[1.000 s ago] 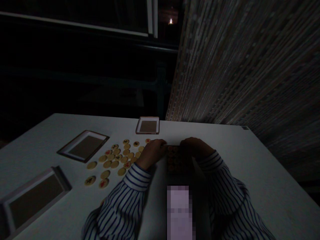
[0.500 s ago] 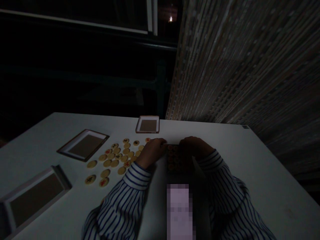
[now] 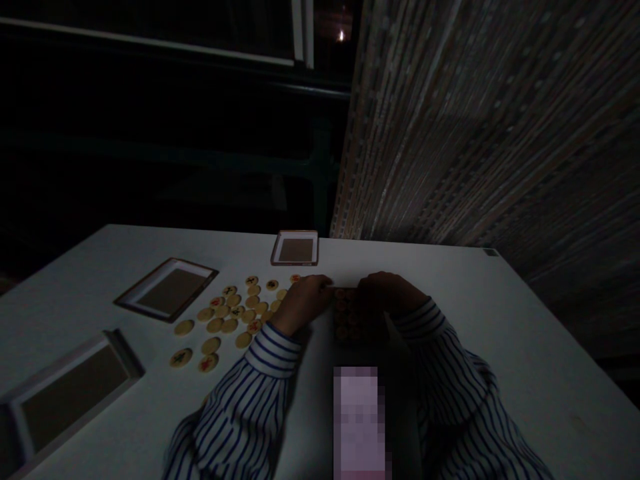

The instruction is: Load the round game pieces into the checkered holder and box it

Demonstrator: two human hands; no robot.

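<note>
A dark shallow box (image 3: 345, 343) holding round xiangqi pieces (image 3: 341, 319) in rows lies on the table in front of me. My left hand (image 3: 309, 301) is at its upper left corner, fingers curled together at the rim. Over the box's upper right part is my right hand (image 3: 391, 293), its fingers bent and pressed together in deep shadow; what they hold is hidden. Left of my left hand, loose wooden xiangqi pieces (image 3: 229, 326) lie scattered, some showing red or black characters, others blank side up.
Three box lids or trays with brown insides stand around: a small one (image 3: 296, 251) at the back, one (image 3: 167, 290) at the left and a larger one (image 3: 75, 400) near front left. The white table (image 3: 500, 347) meets a patterned curtain (image 3: 425, 133) behind. A pixelated patch covers the front middle.
My right hand has shifted very slightly left over the box. My left hand and the loose pieces stay in place.
</note>
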